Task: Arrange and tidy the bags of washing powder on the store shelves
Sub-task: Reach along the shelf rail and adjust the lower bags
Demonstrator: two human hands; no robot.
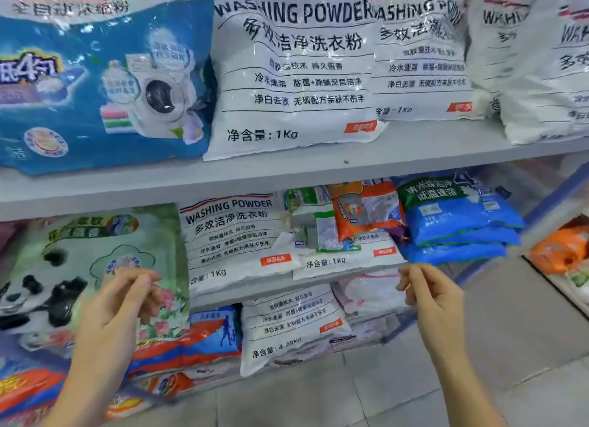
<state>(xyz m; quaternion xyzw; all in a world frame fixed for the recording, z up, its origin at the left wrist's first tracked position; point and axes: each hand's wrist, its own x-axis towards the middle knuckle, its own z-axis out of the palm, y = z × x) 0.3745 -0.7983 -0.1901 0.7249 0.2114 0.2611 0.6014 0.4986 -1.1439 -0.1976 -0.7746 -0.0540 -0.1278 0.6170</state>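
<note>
Both hands are held up with fingers loosely curled and nothing gripped. The left hand (124,299) is seen before the panda bag (63,267), the right hand (430,296) just below the blue bags (459,225). Above, white bags (296,76) are lined along the upper shelf (414,136).

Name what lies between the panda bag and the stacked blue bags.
In the head view: a white washing powder bag, then a flat white bag with a green pack and an orange pack on it.
</note>
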